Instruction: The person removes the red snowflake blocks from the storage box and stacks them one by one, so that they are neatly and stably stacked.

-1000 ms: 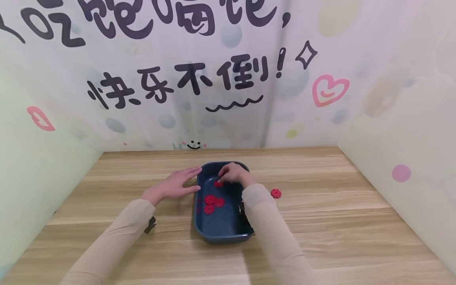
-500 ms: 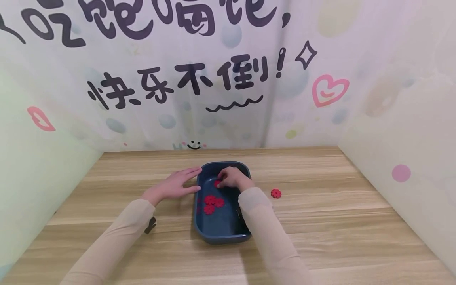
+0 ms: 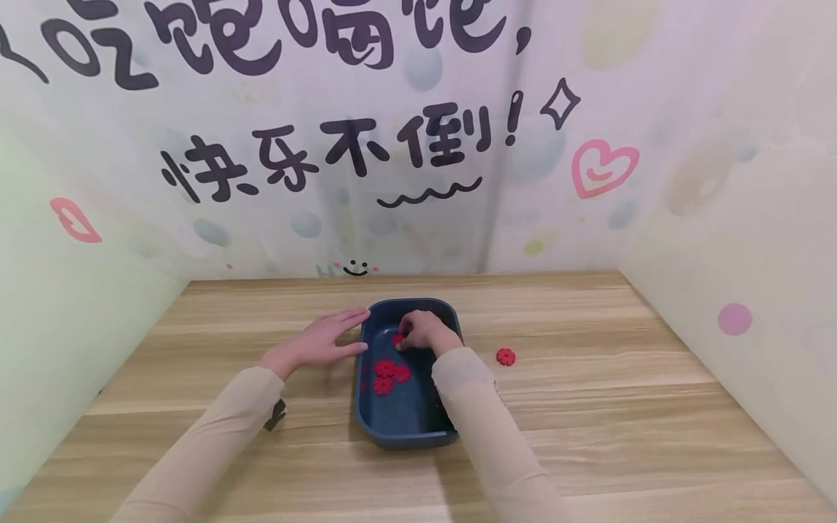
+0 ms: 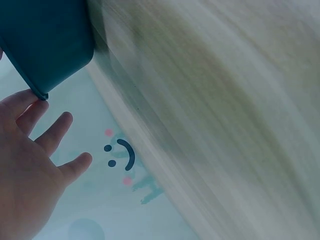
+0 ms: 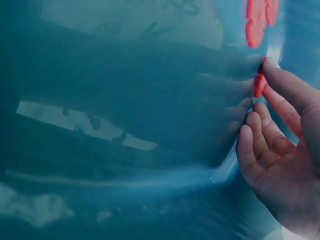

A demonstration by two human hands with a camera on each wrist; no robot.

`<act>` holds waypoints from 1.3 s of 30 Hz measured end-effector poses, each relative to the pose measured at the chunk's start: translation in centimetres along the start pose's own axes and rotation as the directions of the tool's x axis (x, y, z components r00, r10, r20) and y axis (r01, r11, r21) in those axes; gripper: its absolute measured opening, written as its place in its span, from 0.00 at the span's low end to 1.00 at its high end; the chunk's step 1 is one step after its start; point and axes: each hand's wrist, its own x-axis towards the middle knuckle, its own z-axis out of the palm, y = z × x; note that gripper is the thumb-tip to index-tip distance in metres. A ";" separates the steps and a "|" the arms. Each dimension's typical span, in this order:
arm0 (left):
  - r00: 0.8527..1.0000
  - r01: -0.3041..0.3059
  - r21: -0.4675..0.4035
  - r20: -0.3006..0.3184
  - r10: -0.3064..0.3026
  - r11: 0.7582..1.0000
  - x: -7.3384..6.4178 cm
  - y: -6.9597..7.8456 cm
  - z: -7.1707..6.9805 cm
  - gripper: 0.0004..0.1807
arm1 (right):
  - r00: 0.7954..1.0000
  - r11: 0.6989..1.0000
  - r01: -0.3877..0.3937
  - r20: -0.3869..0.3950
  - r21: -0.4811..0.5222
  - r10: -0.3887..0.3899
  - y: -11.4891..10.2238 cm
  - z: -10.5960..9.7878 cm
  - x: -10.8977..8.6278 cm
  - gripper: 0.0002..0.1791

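Observation:
A deep blue rectangular tub point(image 3: 407, 415) stands on the wooden table. Inside it, my right hand point(image 3: 426, 330) pinches a red flower-shaped disc point(image 5: 260, 84) between thumb and index finger, low over the tub's floor near the far end. In the right wrist view the other fingers of that hand point(image 5: 280, 150) are bent beside the tub's floor. Several more red flower-shaped discs point(image 3: 384, 369) lie overlapping in the tub, nearer the left wall. With spread fingers, my left hand point(image 3: 317, 341) touches the tub's left rim; the left wrist view shows fingertips against the outer edge point(image 4: 44, 96).
One red flower-shaped disc point(image 3: 506, 357) lies on the wooden table point(image 3: 588, 407) to the right of the tub. A printed cloth wall point(image 3: 562, 232) rises behind the table, and pale walls flank it left and right. The right forearm crosses the tub's right rim.
My right hand has shifted slightly toward the near side, and its forearm has swung a little left. The left hand keeps its place at the rim.

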 end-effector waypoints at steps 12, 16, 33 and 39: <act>1.000 0.003 0.004 0.010 -0.003 1.000 0.0 0.1 0.0 0.36 | 0.999 0.995 0.028 0.022 0.091 -0.030 0.1 -0.1 -0.5 0.15; 1.000 -0.011 0.003 0.002 0.011 1.000 0.0 0.2 0.0 0.36 | 0.998 0.994 0.030 0.056 0.101 -0.036 0.2 -0.2 -0.4 0.18; 1.000 -0.001 0.003 0.002 0.001 1.000 0.1 0.0 0.1 0.37 | 0.992 0.993 -0.020 0.129 0.114 0.005 0.4 -0.3 -0.2 0.18; 1.000 -0.003 0.006 0.002 0.003 1.000 0.1 0.0 0.1 0.37 | 0.992 0.996 0.012 0.123 0.089 -0.023 1.1 0.1 0.9 0.18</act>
